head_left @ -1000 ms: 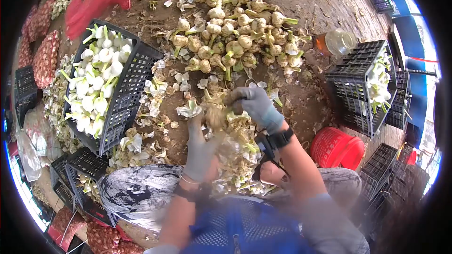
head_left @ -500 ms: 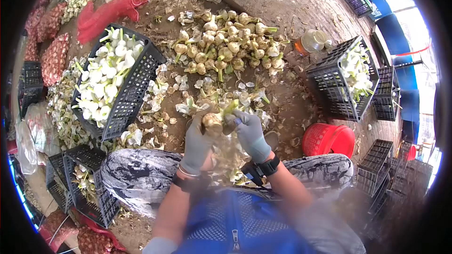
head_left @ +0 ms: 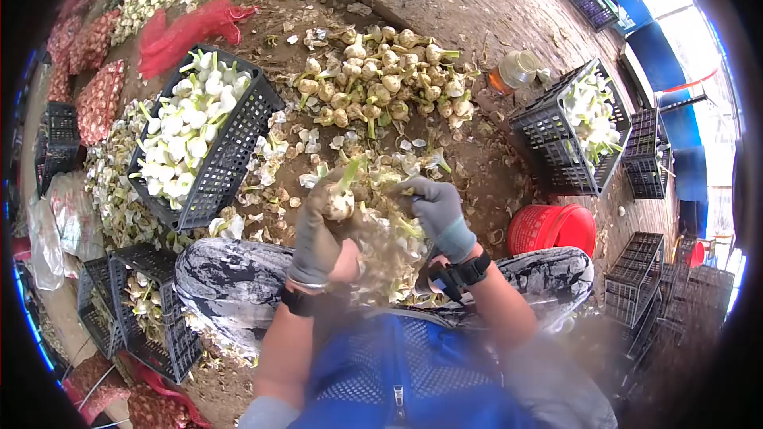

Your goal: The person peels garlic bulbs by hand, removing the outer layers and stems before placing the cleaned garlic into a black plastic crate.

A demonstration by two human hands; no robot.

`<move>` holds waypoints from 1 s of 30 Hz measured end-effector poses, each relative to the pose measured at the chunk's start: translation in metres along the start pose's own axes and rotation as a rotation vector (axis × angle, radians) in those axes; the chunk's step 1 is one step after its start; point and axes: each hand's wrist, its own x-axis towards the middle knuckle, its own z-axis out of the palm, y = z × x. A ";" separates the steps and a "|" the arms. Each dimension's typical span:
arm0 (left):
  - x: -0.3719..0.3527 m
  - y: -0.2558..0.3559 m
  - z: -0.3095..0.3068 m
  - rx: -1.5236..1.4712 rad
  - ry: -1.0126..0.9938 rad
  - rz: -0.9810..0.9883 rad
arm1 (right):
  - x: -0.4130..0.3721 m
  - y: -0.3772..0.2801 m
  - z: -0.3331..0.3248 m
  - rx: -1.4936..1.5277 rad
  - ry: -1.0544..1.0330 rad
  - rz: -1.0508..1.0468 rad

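On the littered ground between the person's knees and a heap of unpeeled bulbs (head_left: 379,93), both gloved hands were raised over loose peelings (head_left: 389,250). The left hand (head_left: 316,234) had its fingers wrapped round one pale bulb (head_left: 340,206), whose green stem pointed upward. The right hand (head_left: 443,214) was apart from it, to the right, its fingers curled in narrow; I couldn't tell whether a scrap was pinched there, as that patch was blurred. Over on the left stood a tilted black crate (head_left: 230,147) full of white bulbs (head_left: 189,123). Another crate (head_left: 548,143) with peeled bulbs (head_left: 592,115) stood on the right, near a red bucket (head_left: 532,229) and a jar (head_left: 517,70) of amber stuff.
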 end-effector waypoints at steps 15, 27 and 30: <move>0.000 -0.015 0.006 1.346 -0.093 0.602 | -0.001 0.003 0.031 0.304 0.193 0.141; -0.002 -0.004 0.017 0.313 -0.093 -0.174 | -0.006 -0.005 0.027 0.175 0.059 -0.023; -0.002 -0.015 0.014 0.262 -0.053 -0.172 | -0.006 -0.003 0.027 -0.031 0.050 -0.062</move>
